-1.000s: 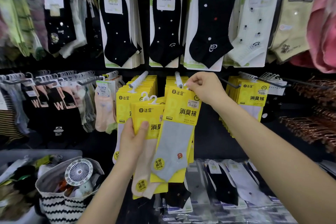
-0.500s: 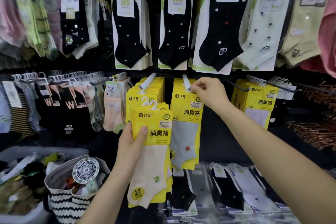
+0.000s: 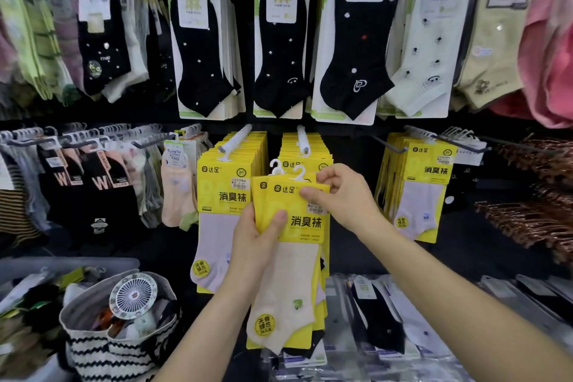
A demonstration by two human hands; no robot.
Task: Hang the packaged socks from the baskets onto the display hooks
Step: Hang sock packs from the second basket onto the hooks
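My left hand (image 3: 259, 237) grips a small stack of yellow-carded sock packs (image 3: 297, 245) with cream socks, held up in front of the display. My right hand (image 3: 339, 195) pinches the top right corner of the front pack, thumb on its face. Two white plastic hanger hooks (image 3: 286, 169) stick up from the held packs. Behind them, two white display hooks (image 3: 302, 138) carry rows of the same yellow packs (image 3: 231, 183). The middle hook's hanging packs are partly hidden by the held stack.
A black-and-white striped basket (image 3: 102, 350) with a small fan and socks stands at lower left, next to a grey bin (image 3: 62, 265). More yellow packs (image 3: 424, 183) hang at right. Black sock cards (image 3: 279, 40) hang above. Bare copper hangers (image 3: 533, 214) jut out far right.
My right hand left the middle display hook, where a grey-sock pack now hangs, and came down onto the held stack. My left hand raised the stack toward the centre.
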